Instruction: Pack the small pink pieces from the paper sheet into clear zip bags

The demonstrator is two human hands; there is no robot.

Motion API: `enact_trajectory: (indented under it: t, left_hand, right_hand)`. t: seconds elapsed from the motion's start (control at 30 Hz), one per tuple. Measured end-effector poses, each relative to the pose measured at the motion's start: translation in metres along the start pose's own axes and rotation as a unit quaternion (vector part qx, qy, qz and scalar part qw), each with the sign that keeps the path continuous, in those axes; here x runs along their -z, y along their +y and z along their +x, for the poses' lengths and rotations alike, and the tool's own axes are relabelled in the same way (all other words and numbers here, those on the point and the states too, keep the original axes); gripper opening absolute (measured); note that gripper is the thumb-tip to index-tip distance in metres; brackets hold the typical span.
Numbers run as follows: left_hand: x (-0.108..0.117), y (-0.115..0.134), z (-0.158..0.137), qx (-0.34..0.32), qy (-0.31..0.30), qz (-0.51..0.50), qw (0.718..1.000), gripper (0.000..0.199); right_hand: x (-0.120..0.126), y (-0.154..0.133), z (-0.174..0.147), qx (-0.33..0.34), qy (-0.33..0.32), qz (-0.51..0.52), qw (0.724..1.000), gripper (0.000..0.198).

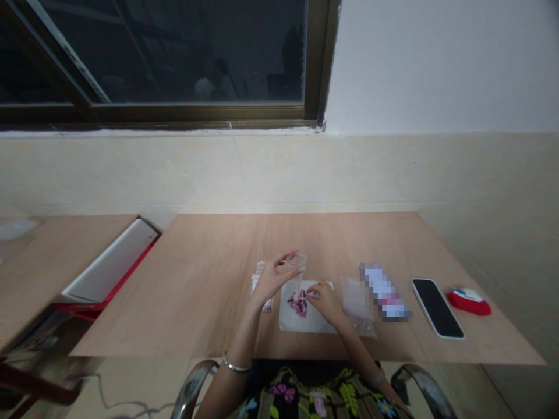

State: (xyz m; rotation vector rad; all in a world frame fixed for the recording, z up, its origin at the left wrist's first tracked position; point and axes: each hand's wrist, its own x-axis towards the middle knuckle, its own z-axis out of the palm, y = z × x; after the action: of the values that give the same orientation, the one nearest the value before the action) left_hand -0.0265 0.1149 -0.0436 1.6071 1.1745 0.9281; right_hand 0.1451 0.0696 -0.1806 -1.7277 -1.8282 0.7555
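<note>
My left hand [276, 277] is raised over the table with thumb and fingers closed on a small clear plastic bag [299, 262]. Below it lies a white sheet [290, 323] bearing a cluster of small pink and dark pieces [299, 305], too small to name. Low over the right side of that cluster, my right hand [325, 300] has its fingertips pinched together; what is between them is too small to make out. Beside my left wrist is a stack of clear, pink-marked packets [267, 306], partly hidden by the forearm.
Clear plastic bags [358, 305] lie right of the sheet. Farther right are a pixelated item [386, 293], a phone [438, 308] and a red object with a white top [469, 302]. The wooden table [209, 250] meets the wall; a chair's metal armrests flank me.
</note>
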Motion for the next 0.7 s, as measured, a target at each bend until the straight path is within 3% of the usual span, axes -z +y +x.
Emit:
enact_trajectory:
  t: [0.17, 0.33, 0.43, 0.57, 0.7]
  left_hand:
    - [0.003, 0.002, -0.001, 0.002, 0.001, -0.005, 1.0, 0.049]
    - [0.005, 0.003, -0.003, 0.009, -0.002, -0.015, 1.0, 0.05]
    - [0.004, 0.001, -0.004, 0.008, -0.004, -0.01, 1.0, 0.05]
    - [0.002, 0.001, -0.004, 0.004, -0.024, 0.001, 1.0, 0.053]
    - [0.001, 0.0, -0.004, -0.009, -0.046, 0.013, 0.999, 0.051]
  right_hand:
    - [-0.004, 0.003, 0.003, 0.01, -0.015, 0.015, 1.0, 0.016]
    - [0.005, 0.009, 0.009, 0.004, 0.073, 0.066, 0.995, 0.018]
    - [0.033, -0.008, 0.012, 0.023, 0.14, 0.132, 0.981, 0.019]
    - [0.083, -0.054, 0.011, 0.056, 0.2, 0.192, 0.959, 0.019]
    - [0.11, -0.09, 0.008, 0.125, 0.205, 0.215, 0.947, 0.016]
